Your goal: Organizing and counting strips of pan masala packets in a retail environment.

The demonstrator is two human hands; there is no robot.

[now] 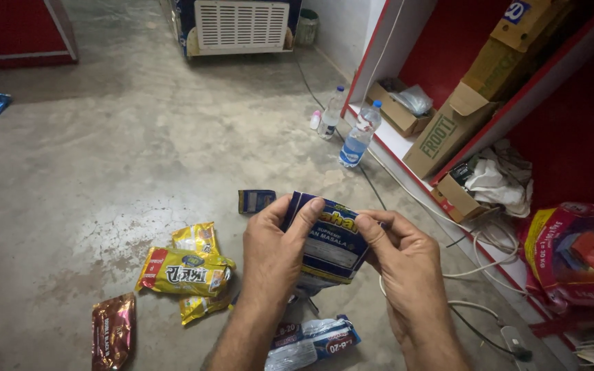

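Hands — left hand (273, 251), right hand (407, 264) — pinch 1 blue packet (331, 247), its lower end hidden.

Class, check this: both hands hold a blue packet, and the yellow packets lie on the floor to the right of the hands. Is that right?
Not quite. The head view shows the yellow packets lying left of the hands, not right. The left hand and right hand do hold the blue packet.
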